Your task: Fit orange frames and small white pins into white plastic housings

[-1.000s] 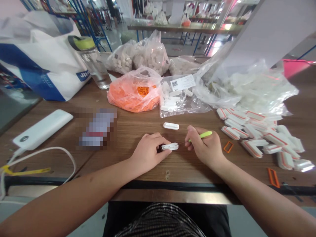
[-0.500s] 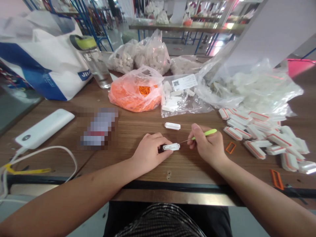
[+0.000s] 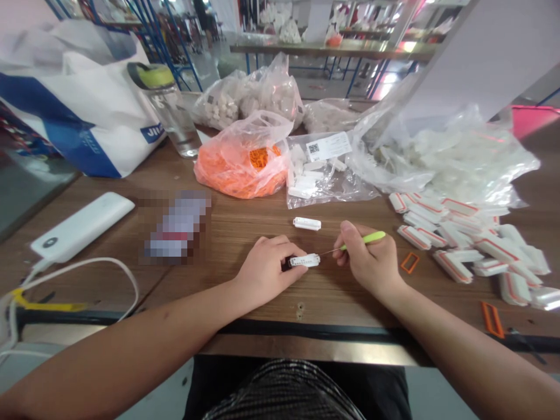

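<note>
So far, we have one loose white plastic strip set apart on the brown wooden table, while a heap of orange-striped white pieces remains at right, beside an orange rectangular frame. Our left hand holds a second white plastic strip on the table, its fingers curled together over the strip's dark end. Our right hand pinches a green-handled needle between thumb and fingers, its tip at the strip's right end. Since the earlier view, our hands have barely moved.
</note>
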`<state>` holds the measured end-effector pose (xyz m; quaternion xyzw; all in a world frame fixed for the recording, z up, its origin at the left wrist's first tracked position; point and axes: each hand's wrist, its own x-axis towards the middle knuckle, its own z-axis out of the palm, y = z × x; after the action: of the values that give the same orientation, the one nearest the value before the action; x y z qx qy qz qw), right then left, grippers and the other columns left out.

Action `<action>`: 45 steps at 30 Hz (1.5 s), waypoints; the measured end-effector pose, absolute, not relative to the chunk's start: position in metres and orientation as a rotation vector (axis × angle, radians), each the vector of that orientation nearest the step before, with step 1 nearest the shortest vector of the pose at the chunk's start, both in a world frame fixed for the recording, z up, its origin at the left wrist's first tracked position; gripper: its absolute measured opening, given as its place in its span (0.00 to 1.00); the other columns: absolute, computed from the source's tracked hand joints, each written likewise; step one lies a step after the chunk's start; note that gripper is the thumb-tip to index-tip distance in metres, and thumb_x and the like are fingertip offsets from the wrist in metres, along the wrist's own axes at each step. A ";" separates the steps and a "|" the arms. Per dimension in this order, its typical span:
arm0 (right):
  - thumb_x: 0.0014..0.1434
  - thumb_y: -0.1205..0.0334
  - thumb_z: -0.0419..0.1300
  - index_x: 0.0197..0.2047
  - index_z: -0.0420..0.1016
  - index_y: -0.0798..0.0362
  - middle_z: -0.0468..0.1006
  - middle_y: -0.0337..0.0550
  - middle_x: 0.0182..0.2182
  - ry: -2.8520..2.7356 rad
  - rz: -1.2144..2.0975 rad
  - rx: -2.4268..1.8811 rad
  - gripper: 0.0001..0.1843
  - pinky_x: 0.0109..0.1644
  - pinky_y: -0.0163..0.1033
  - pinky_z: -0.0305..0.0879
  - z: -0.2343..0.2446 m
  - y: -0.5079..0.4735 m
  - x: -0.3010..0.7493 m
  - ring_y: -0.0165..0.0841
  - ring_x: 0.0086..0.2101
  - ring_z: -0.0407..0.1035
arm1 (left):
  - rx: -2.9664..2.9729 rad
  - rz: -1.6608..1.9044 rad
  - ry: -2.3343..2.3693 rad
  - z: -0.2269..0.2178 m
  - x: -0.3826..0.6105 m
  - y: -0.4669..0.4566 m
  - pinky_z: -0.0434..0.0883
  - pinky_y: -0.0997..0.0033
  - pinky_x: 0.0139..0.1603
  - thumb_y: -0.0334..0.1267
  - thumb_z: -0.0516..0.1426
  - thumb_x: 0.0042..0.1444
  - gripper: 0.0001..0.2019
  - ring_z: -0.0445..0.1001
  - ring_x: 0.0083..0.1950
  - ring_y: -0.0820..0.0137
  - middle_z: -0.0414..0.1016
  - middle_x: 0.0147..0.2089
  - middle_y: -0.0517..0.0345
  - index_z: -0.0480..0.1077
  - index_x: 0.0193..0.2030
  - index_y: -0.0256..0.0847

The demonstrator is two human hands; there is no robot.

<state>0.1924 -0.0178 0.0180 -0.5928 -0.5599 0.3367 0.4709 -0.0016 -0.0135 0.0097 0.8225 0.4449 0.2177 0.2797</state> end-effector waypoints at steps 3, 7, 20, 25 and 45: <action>0.61 0.48 0.54 0.19 0.70 0.54 0.71 0.39 0.13 -1.384 0.831 -1.458 0.24 0.16 0.29 0.63 0.016 -0.017 0.193 0.25 0.13 0.65 | 2.203 0.585 1.193 0.010 -0.001 -0.013 0.61 0.64 0.42 0.36 0.62 0.55 0.05 0.70 0.33 0.71 0.73 0.33 0.62 0.76 0.39 0.45; 0.60 0.47 0.55 0.19 0.70 0.54 0.72 0.39 0.14 -1.360 0.845 -1.427 0.25 0.16 0.29 0.62 0.017 -0.018 0.193 0.25 0.13 0.65 | 2.210 0.589 1.194 0.009 -0.001 -0.013 0.61 0.64 0.41 0.36 0.62 0.54 0.05 0.70 0.33 0.70 0.73 0.33 0.62 0.76 0.39 0.45; 0.60 0.49 0.55 0.19 0.71 0.55 0.72 0.39 0.13 -1.342 0.892 -1.477 0.24 0.16 0.28 0.62 0.015 -0.015 0.192 0.25 0.13 0.65 | 2.222 0.587 1.194 0.009 -0.001 -0.013 0.61 0.64 0.41 0.37 0.62 0.55 0.05 0.70 0.32 0.71 0.73 0.33 0.62 0.76 0.39 0.44; 0.61 0.48 0.54 0.19 0.70 0.55 0.71 0.38 0.13 -1.325 0.903 -1.425 0.25 0.15 0.27 0.61 0.012 -0.017 0.194 0.24 0.12 0.65 | 2.223 0.593 1.189 0.010 -0.001 -0.013 0.61 0.64 0.41 0.37 0.62 0.55 0.05 0.70 0.33 0.71 0.73 0.33 0.62 0.76 0.39 0.44; 0.61 0.48 0.54 0.19 0.71 0.55 0.72 0.39 0.14 -1.348 0.895 -1.402 0.25 0.16 0.28 0.63 0.013 -0.018 0.192 0.25 0.13 0.66 | 2.221 0.611 1.190 0.007 -0.002 -0.014 0.61 0.65 0.41 0.37 0.62 0.54 0.05 0.70 0.33 0.71 0.73 0.32 0.62 0.76 0.38 0.45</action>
<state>0.1920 -0.0181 0.0127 -0.5745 -0.5525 0.3667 0.4798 -0.0018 -0.0136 0.0070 0.8247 0.4418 0.2266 0.2708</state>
